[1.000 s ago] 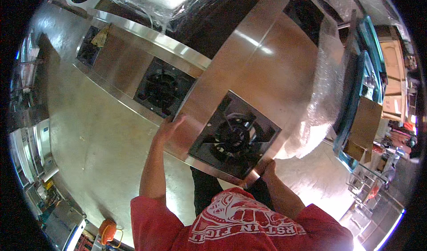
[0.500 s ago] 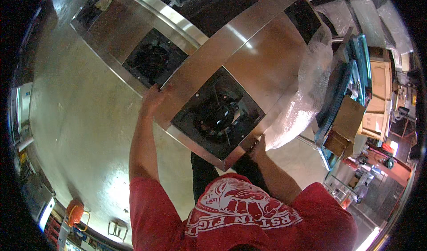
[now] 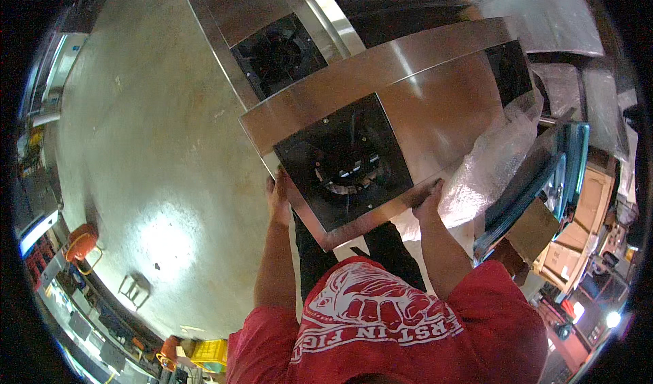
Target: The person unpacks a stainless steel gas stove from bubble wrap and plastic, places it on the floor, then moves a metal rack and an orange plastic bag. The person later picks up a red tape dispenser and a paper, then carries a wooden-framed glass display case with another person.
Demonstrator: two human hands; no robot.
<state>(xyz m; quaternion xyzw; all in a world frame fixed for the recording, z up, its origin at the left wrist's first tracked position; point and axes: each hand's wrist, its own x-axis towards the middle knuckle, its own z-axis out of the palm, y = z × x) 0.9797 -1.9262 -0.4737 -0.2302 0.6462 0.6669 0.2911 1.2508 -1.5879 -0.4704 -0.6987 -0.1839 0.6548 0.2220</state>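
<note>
A long stainless-steel gas stove point(image 3: 435, 122) lies right in front of me, set at a slant. Its near end carries a black square burner point(image 3: 347, 163); another dark burner point(image 3: 510, 74) shows at the far right end. My left hand point(image 3: 277, 192) grips the stove's left edge near the close corner, fingers partly hidden by the metal. Along the near long side, my right hand point(image 3: 428, 202) is closed round the rim. Bubble wrap point(image 3: 486, 173) hangs from the stove's right part, just beyond that hand.
A second steel stove point(image 3: 252, 6) with a black burner stands beyond, close to the first one's far left corner. Right are blue panels point(image 3: 578, 156), a cardboard piece point(image 3: 530, 234) and wooden crates point(image 3: 592, 204). An orange stool point(image 3: 81, 242) and a yellow crate point(image 3: 209, 354) sit at left on the pale floor.
The stove before me has turned clockwise relative to my body. My left hand has slid from its far left corner toward the near corner; my right hand has shifted right along the rim.
</note>
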